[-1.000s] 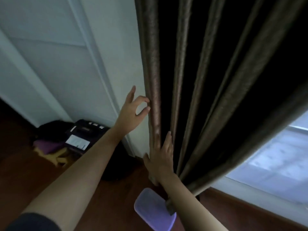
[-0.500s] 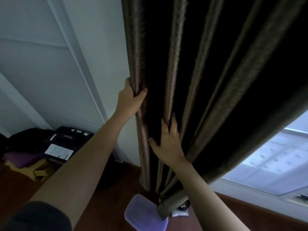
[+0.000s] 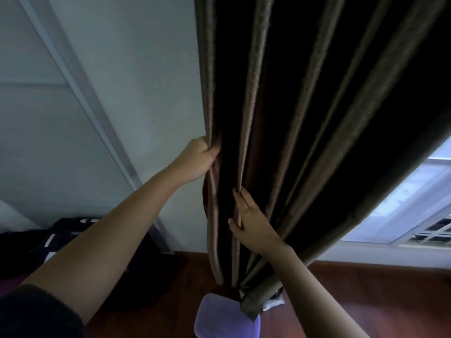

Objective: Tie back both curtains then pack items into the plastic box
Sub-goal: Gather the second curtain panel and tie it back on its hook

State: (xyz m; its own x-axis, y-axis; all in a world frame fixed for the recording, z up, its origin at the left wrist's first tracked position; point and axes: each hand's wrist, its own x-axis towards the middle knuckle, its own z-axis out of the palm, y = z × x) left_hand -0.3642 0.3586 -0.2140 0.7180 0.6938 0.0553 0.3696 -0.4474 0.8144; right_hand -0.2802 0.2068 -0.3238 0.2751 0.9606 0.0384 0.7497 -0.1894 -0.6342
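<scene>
1. Gripping the dark, ribbed curtain [image 3: 317,118], your left hand [image 3: 196,159] curls its fingers round the outer pleat.
2. Your right hand [image 3: 253,225] lies lower, fingers straight and together on the next pleat.
3. The lilac, round-cornered plastic box [image 3: 219,318] sits on the wooden floor [image 3: 366,289] under the hem.

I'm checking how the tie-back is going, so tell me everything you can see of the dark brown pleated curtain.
The dark brown pleated curtain looks like heavy woven fabric, hanging in deep folds with lighter ridges. Its lower corner hangs by a lilac plastic box on the reddish wooden floor. The left hand grips its wall-side edge; the right hand rests straight fingers on the next fold. No tie-back shows.
</scene>
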